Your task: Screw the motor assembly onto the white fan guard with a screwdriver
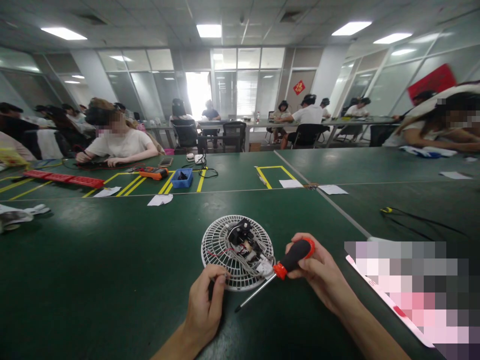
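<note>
A round white fan grille lies flat on the green table in front of me, with a black motor part and loose wires on top of it. My left hand pinches something small at the grille's near edge; I cannot make out what. My right hand is closed round the black and red handle of a screwdriver. Its metal shaft slants down to the left, and the tip rests on the table just below the grille.
A blurred flat sheet lies at my right. Farther back sit a blue box, an orange meter, red strips, paper slips and a black cable. Other people sit at tables around the room.
</note>
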Demonstrator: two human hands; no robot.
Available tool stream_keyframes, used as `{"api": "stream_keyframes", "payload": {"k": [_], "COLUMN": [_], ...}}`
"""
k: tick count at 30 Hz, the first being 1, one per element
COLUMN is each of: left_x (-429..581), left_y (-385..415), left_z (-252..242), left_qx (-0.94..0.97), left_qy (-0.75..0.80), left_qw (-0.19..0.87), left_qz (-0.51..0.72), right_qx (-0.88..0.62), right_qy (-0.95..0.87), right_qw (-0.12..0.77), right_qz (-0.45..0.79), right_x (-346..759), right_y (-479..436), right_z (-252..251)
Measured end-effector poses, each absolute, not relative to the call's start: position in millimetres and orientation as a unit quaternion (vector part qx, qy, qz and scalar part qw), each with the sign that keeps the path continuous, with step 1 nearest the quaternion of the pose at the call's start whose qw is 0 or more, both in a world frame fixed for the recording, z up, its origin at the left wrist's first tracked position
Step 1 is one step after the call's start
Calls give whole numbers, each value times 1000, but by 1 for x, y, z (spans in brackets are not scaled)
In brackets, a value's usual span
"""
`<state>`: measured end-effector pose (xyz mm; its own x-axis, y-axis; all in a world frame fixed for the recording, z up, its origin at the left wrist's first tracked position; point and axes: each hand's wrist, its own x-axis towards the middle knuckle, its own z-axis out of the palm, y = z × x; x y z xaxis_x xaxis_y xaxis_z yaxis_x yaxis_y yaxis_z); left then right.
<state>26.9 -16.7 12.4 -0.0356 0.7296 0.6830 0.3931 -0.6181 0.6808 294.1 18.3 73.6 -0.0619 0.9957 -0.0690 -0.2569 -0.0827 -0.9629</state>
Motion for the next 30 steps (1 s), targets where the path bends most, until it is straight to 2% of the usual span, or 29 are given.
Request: {"api": "stream_keyframes", "payload": {"k": [10,19,30], "left_x": [27,27,25], "left_y": [-17,-16,-18], "left_z": [13,5,6], "left_qx": [655,643,665], "left_qy": [425,441,425], "left_qw": [137,153,125], "left_qz": [610,607,602], "right_qx": [-434,-407,-416], "right_qy": [-281,-252,-227], "right_qw": [579,631,650], "right_qz": [630,611,594], "right_x": [284,282,278], "right_y": [20,20,19], "right_z": [81,84,85]}}
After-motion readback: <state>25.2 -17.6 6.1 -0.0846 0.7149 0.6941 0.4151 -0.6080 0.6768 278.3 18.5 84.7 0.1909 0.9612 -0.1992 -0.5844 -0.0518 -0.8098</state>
